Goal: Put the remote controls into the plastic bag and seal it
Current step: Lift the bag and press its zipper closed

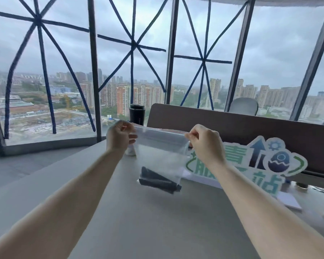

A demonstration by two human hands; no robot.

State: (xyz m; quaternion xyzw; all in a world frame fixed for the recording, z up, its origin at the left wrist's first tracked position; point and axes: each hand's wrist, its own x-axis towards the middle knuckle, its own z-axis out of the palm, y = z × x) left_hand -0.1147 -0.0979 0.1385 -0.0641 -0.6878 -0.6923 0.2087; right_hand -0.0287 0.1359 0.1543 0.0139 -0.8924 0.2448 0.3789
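Observation:
A clear plastic zip bag hangs in the air above the grey table. Dark remote controls lie at its bottom, slanted. My left hand pinches the bag's top left corner. My right hand pinches the top right corner, so the zip strip with its red line is stretched between them. Whether the strip is pressed closed is not clear.
A black tumbler stands at the table's far edge behind the bag. A green and white cut-out sign lies to the right, with a white pad and small items beyond. A brown divider panel runs along the back right.

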